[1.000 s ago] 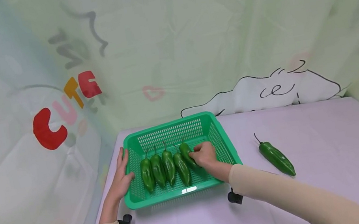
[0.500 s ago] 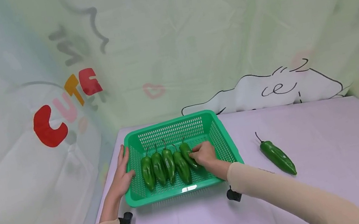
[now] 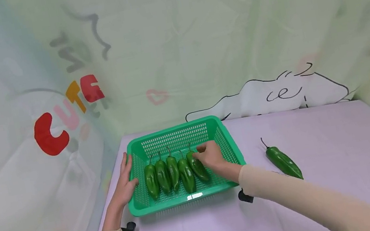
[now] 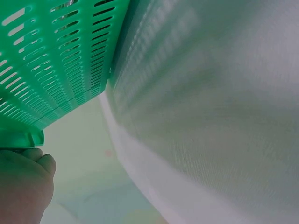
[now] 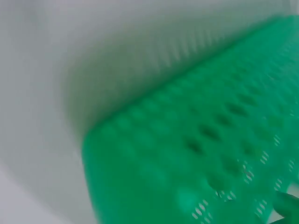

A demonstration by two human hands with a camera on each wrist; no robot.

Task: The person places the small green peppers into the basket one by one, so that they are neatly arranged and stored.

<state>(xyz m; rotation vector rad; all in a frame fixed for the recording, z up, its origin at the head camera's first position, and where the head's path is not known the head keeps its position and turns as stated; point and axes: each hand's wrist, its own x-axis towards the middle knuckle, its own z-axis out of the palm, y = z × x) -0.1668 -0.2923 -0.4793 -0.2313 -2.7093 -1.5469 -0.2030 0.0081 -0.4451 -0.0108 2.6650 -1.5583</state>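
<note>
A green plastic basket (image 3: 220,188) with slotted walls stands on the table. Inside it, several long green peppers (image 3: 174,173) lie side by side with stems toward the far wall. My left hand (image 3: 123,186) rests at the basket's left rim, fingers stretched along it and thumb over the inner side; its knuckles show below the rim in the left wrist view. My right hand (image 3: 211,155) hovers over the basket beside the rightmost pepper (image 3: 199,168), finger and thumb apart near its upper end. Contact with that pepper is hard to tell. The right wrist view is blurred and shows mostly basket wall.
One more green pepper (image 3: 284,162) lies on the pale table (image 3: 340,154) to the right of the basket, partly behind my right sleeve (image 3: 287,188). A printed cloth (image 3: 217,43) hangs behind the table and along its left side.
My right hand has loosened from the rightmost pepper and lifted slightly up and right. That pepper now lies more fully in view. The left hand stays at the rim.
</note>
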